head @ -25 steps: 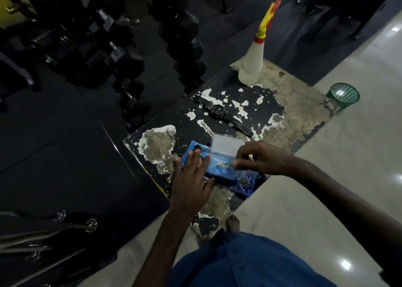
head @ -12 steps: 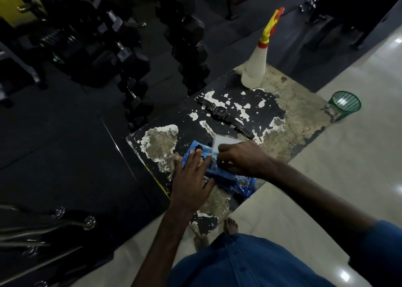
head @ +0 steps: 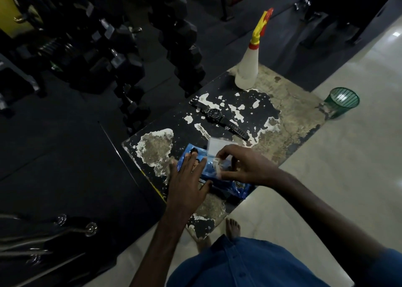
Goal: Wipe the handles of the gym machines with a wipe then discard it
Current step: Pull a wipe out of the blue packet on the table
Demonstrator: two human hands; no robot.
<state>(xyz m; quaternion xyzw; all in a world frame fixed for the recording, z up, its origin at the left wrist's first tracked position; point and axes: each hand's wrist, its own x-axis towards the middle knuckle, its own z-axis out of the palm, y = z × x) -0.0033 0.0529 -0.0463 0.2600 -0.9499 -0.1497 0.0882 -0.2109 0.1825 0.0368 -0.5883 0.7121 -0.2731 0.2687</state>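
While the flat left hand [head: 187,182] presses the wipes pack [head: 226,184], the right hand [head: 243,167] pinches a wipe [head: 217,170].

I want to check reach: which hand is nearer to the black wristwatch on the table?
The right hand: it pinches a wipe just below the wristwatch. The left hand lies flat on the wipes pack, farther away.

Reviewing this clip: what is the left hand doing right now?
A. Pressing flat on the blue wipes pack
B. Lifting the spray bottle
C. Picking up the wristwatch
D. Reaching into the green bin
A: the left hand lies with straight fingers flat on the blue wipes pack on the table, while the right hand pinches a wipe at the pack's opening.
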